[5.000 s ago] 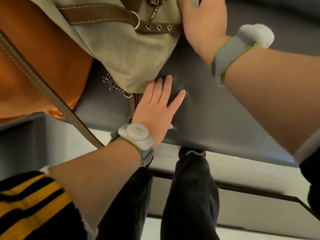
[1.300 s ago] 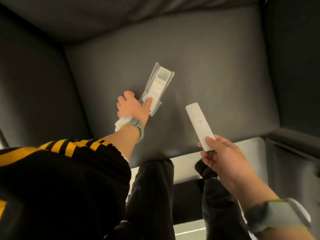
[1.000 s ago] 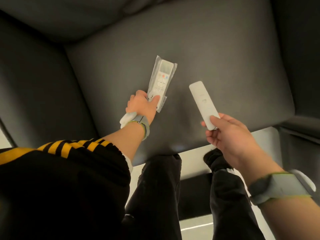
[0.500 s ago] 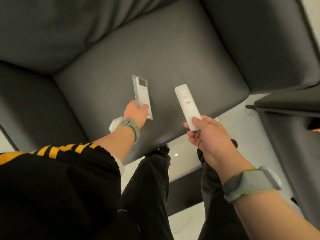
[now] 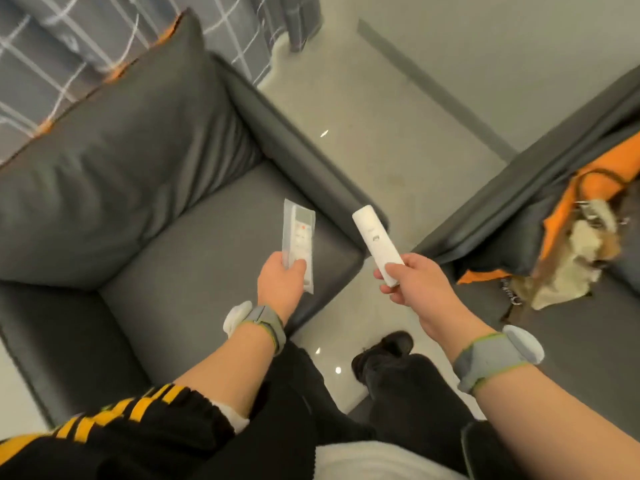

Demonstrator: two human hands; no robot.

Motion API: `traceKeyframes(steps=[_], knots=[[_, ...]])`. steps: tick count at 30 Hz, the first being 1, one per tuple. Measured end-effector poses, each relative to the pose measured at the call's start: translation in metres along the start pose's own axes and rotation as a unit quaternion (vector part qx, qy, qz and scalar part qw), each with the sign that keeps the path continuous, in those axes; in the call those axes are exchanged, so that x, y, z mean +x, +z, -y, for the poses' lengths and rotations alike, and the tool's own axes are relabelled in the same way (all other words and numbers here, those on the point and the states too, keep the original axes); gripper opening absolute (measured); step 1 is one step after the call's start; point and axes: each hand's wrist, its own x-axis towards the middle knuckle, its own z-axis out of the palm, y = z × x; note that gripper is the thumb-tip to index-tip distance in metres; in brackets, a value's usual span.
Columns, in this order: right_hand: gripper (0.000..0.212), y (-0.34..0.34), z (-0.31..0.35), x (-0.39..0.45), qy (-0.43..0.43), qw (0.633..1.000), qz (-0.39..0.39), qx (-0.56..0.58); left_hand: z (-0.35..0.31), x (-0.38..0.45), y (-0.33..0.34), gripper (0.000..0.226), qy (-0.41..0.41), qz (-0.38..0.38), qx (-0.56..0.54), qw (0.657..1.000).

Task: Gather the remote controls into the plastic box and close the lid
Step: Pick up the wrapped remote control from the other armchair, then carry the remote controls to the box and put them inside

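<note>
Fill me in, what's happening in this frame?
A person stands by a grey sofa with a remote in each hand. The left hand grips a remote in a clear plastic sleeve; the right hand holds a plain white remote by its lower end. Both are lifted off the seat. No plastic box is in view.

Dark grey sofa [image 5: 145,188] looked like smooth matt leather. One remote [image 5: 298,237] sat in clear glossy plastic wrap; another remote [image 5: 375,240] was plain white plastic. Floor [image 5: 381,109] shone.
</note>
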Motion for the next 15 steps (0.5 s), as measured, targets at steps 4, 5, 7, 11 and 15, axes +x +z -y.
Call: traceKeyframes(steps=[4,5,7,11,15], knots=[[0.02,-0.098,0.012,-0.024,-0.012,0.998,-0.048,0.046,-0.072,-0.061,0.07,0.036,0.052,0.043,-0.006,0.998],[0.021,-0.12,0.013,-0.03,-0.011,0.995,-0.07,0.069,-0.091,-0.074,0.088,0.037,0.064,0.067,0.004,0.996],[0.02,-0.155,0.009,-0.04,-0.006,0.987,-0.112,0.116,-0.125,-0.092,0.124,0.035,0.085,0.133,0.014,0.987],[0.025,-0.206,-0.007,-0.057,0.01,0.961,-0.174,0.216,-0.186,-0.114,0.186,0.017,0.103,0.33,0.078,0.935],[0.026,-0.245,-0.033,-0.078,0.045,0.917,-0.258,0.302,-0.227,-0.138,0.247,0.017,0.154,0.441,0.179,0.866]])
